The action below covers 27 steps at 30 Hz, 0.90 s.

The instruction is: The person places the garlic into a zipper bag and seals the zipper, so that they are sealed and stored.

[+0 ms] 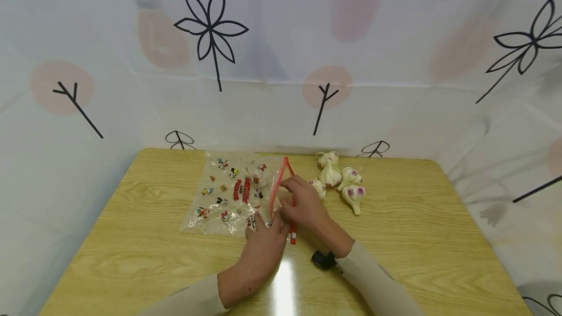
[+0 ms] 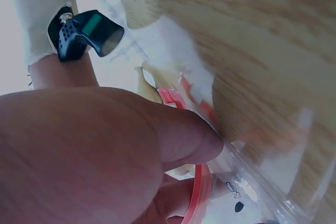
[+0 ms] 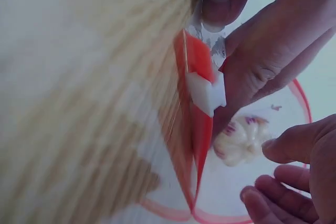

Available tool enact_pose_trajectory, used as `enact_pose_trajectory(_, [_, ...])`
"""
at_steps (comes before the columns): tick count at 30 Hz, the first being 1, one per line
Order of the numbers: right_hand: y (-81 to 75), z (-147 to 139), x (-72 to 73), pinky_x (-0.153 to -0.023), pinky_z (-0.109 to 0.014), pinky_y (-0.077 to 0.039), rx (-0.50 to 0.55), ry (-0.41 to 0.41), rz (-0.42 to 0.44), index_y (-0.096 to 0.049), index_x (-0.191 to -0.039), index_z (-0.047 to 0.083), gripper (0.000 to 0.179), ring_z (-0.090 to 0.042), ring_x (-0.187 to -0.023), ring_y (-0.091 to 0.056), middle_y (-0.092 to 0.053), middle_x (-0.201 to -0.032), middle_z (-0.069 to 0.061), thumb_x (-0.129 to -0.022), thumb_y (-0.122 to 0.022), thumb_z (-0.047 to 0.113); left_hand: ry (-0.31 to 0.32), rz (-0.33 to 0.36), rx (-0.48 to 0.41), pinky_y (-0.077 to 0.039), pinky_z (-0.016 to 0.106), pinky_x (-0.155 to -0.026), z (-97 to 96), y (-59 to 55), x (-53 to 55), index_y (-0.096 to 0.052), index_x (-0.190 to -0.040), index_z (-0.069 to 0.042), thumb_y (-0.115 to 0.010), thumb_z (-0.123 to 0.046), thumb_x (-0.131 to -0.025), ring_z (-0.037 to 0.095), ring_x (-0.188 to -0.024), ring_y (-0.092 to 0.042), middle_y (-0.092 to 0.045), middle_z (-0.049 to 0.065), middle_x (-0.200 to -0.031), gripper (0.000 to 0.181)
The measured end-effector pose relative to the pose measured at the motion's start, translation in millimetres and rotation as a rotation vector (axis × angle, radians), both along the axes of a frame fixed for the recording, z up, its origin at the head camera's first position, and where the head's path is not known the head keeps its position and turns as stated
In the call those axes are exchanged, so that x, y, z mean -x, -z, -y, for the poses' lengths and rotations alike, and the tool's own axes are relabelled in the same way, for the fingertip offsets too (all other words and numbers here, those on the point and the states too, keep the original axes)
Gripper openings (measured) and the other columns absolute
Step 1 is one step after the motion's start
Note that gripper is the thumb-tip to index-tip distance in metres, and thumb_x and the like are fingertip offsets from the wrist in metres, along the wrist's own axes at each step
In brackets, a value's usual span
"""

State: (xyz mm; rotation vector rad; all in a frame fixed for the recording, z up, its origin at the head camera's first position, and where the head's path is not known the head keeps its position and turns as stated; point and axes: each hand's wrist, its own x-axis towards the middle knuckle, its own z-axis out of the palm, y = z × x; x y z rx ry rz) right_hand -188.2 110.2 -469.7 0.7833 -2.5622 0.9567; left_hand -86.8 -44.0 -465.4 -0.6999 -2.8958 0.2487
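Note:
A clear zip bag (image 1: 224,191) printed with cartoon characters lies flat, its red-edged mouth spread toward the right. At the mouth's near corner, my left hand (image 1: 262,247) pinches the bag's edge, its thumb (image 2: 197,137) against the film. A white zip slider (image 3: 206,93) sits on the red strip beside those fingers. My right hand (image 1: 307,206) is over the mouth, thumb and fingers apart with nothing between them. Close to its thumb, a garlic bulb (image 3: 241,140) with purple patches shows within the loop of the red edge. The head view hides this bulb behind the hands.
Several garlic bulbs (image 1: 353,196) are grouped right of the bag, just beyond my right hand. A black wrist camera (image 1: 324,260) is strapped to my right wrist. Behind the wooden table (image 1: 408,238) hangs a patterned cloth (image 1: 272,52).

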Motion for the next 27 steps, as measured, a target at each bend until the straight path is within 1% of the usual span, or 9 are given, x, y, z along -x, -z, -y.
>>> enact_pose_trajectory(4, [-3.4, -6.4, -6.1, -0.093, -0.048, -0.059, -0.031, 0.019, -0.083, -0.074, -0.119, 0.0, 0.036, -0.031, -0.109, -0.069, -0.071, -0.117, -0.012, -0.085, -0.085, 0.005, 0.007, -0.014, 0.012, -0.064, 0.057, -0.068, 0.2, 1.5, 0.0, -0.069, -0.134, -0.018, -0.067, -0.024, -0.102, 0.055, -0.118, -0.066, -0.059, 0.01, -0.149, 0.032])
enact_pose_trajectory(8, [-6.8, -12.8, -9.7, -0.096, -0.047, -0.057, -0.048, 0.051, -0.149, -0.075, -0.117, 0.001, 0.04, -0.031, -0.11, -0.066, -0.07, -0.117, -0.012, -0.079, -0.09, 0.004, 0.011, -0.012, 0.008, -0.064, 0.058, -0.067, 0.3, 2.4, 0.4, -0.068, -0.139, -0.019, -0.066, -0.024, -0.103, 0.056, -0.118, -0.065, -0.059, 0.012, -0.15, 0.036])
enact_pose_trajectory(13, [-8.8, -23.0, -12.2, -0.098, -0.047, -0.055, -0.042, 0.093, -0.195, -0.074, -0.115, -0.001, 0.043, -0.034, -0.112, -0.062, -0.067, -0.117, -0.014, -0.077, -0.093, 0.005, 0.014, -0.019, -0.014, -0.064, 0.058, -0.068, -0.2, 3.0, 0.8, -0.064, -0.146, -0.022, -0.065, -0.022, -0.102, 0.056, -0.118, -0.065, -0.06, 0.013, -0.149, 0.044])
enact_pose_trajectory(18, [-7.9, -34.9, -13.1, -0.096, -0.051, -0.055, -0.051, 0.153, -0.25, -0.073, -0.114, -0.001, 0.045, -0.037, -0.112, -0.061, -0.066, -0.117, -0.017, -0.076, -0.095, 0.01, 0.004, 0.026, -0.025, -0.063, 0.06, -0.071, -0.4, 2.9, 0.8, -0.062, -0.15, -0.023, -0.064, -0.02, -0.104, 0.059, -0.12, -0.063, -0.058, 0.016, -0.151, 0.046])
enact_pose_trajectory(21, [-5.5, -42.4, -11.5, -0.093, -0.052, -0.055, -0.087, 0.177, -0.294, -0.072, -0.115, -0.001, 0.05, -0.038, -0.109, -0.062, -0.066, -0.116, -0.019, -0.075, -0.097, 0.016, 0.003, 0.047, -0.019, -0.064, 0.06, -0.074, -0.5, 2.6, 0.7, -0.06, -0.152, -0.023, -0.063, -0.02, -0.105, 0.06, -0.122, -0.062, -0.056, 0.016, -0.153, 0.047])
enact_pose_trajectory(24, [-3.2, -48.5, -9.3, -0.093, -0.053, -0.055, -0.123, 0.195, -0.305, -0.071, -0.118, -0.001, 0.059, -0.039, -0.108, -0.062, -0.066, -0.116, -0.019, -0.073, -0.099, 0.023, 0.007, 0.058, -0.016, -0.064, 0.06, -0.075, -0.2, 1.2, 0.7, -0.059, -0.153, -0.022, -0.064, -0.019, -0.105, 0.06, -0.122, -0.061, -0.055, 0.017, -0.154, 0.048])
enact_pose_trajectory(27, [-2.1, -52.7, -7.2, -0.091, -0.053, -0.056, -0.164, 0.202, -0.28, -0.07, -0.125, 0.0, 0.067, -0.039, -0.107, -0.061, -0.064, -0.118, -0.019, -0.072, -0.101, 0.026, 0.011, 0.056, -0.016, -0.064, 0.06, -0.074, -0.1, 0.3, 0.3, -0.059, -0.153, -0.022, -0.063, -0.019, -0.105, 0.06, -0.122, -0.061, -0.056, 0.017, -0.153, 0.048])
